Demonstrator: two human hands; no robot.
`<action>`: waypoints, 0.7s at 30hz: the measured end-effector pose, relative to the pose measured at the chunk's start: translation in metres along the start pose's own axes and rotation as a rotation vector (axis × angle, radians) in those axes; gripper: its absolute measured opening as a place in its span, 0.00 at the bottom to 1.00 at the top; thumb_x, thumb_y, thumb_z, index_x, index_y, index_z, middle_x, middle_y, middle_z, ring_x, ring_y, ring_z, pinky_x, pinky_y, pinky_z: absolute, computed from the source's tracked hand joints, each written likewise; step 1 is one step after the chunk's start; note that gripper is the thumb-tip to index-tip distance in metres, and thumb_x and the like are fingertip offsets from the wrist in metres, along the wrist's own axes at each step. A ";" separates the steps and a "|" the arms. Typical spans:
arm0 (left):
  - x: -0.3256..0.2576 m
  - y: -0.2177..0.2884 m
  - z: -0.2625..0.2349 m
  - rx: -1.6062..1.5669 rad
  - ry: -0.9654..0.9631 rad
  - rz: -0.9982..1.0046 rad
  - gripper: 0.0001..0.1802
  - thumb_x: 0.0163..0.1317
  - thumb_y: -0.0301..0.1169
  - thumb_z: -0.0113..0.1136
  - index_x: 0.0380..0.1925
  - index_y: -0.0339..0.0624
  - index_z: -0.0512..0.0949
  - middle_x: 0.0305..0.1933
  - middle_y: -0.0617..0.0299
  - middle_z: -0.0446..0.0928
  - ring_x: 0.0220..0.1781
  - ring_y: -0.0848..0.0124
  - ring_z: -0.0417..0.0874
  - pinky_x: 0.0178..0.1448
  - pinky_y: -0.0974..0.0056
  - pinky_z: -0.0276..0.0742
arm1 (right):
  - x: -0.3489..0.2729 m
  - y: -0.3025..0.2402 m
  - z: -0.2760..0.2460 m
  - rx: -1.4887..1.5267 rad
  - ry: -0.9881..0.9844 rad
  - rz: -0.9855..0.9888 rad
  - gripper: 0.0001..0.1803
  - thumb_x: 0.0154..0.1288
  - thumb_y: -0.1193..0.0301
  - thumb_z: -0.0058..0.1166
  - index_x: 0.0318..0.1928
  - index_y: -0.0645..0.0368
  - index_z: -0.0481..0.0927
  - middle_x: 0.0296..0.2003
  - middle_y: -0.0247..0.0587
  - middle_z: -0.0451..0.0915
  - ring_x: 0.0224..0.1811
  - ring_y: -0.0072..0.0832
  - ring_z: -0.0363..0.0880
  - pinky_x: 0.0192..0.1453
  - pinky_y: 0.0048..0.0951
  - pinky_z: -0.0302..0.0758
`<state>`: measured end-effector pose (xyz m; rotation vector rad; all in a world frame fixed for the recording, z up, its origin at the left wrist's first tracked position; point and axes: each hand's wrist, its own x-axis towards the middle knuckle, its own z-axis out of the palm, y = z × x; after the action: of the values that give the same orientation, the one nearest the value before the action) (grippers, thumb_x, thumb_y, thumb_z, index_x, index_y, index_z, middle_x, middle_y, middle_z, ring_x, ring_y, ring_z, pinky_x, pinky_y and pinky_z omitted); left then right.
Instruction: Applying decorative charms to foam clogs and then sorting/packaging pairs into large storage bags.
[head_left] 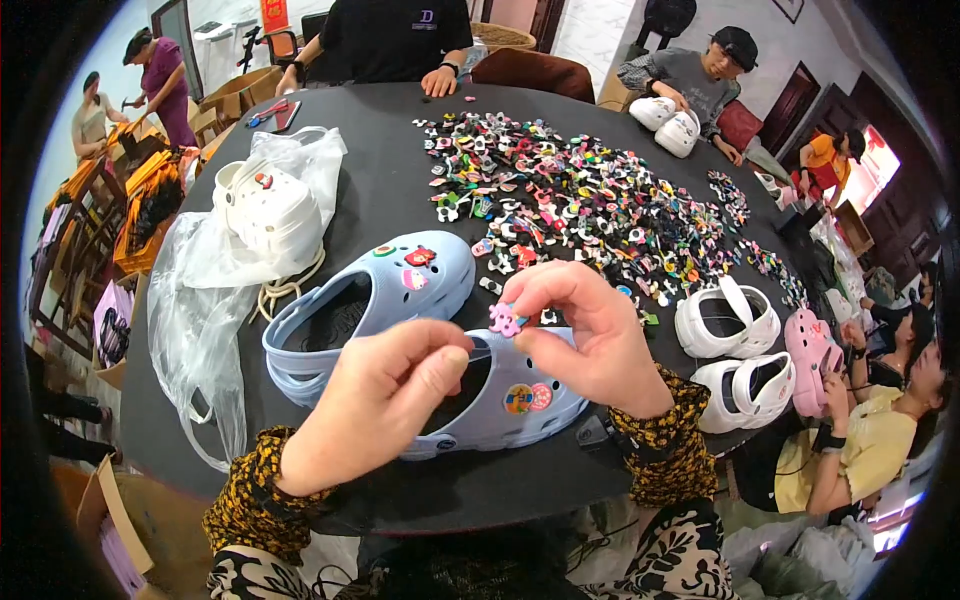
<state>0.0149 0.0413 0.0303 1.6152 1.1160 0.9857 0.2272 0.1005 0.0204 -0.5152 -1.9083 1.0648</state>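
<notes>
My right hand (597, 335) pinches a small purple-pink shoe charm (506, 320) between thumb and fingers, above the nearer light-blue clog (545, 378). Just left of it, my left hand (375, 405) is closed in a pinch; whatever sits between its fingertips is too small to name. Part of the nearer clog is covered by both hands, and round charms (527, 398) show on its upper. Behind my left hand lies the other light-blue clog (440, 262), with several charms on its toe, among them a red one and a pink-and-white one.
Loose charms (590, 190) are heaped across the black table (380, 110). White clogs (268, 210) rest on a clear plastic bag (195, 330) at left. White clogs (728, 318) and a pink clog (812, 360) stand at right. Other people sit around the table, one handling white clogs (668, 125).
</notes>
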 end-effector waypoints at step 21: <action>0.011 -0.020 0.005 -0.450 -0.019 -0.175 0.09 0.67 0.32 0.53 0.37 0.36 0.75 0.29 0.61 0.78 0.27 0.77 0.78 0.31 0.73 0.74 | 0.003 0.001 0.012 -0.204 -0.010 -0.039 0.15 0.54 0.81 0.57 0.43 0.62 0.75 0.39 0.40 0.76 0.39 0.29 0.76 0.42 0.28 0.73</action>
<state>0.0180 0.0545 0.0107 1.1437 0.9231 1.0157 0.2157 0.0975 0.0179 -0.5852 -2.0391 0.8540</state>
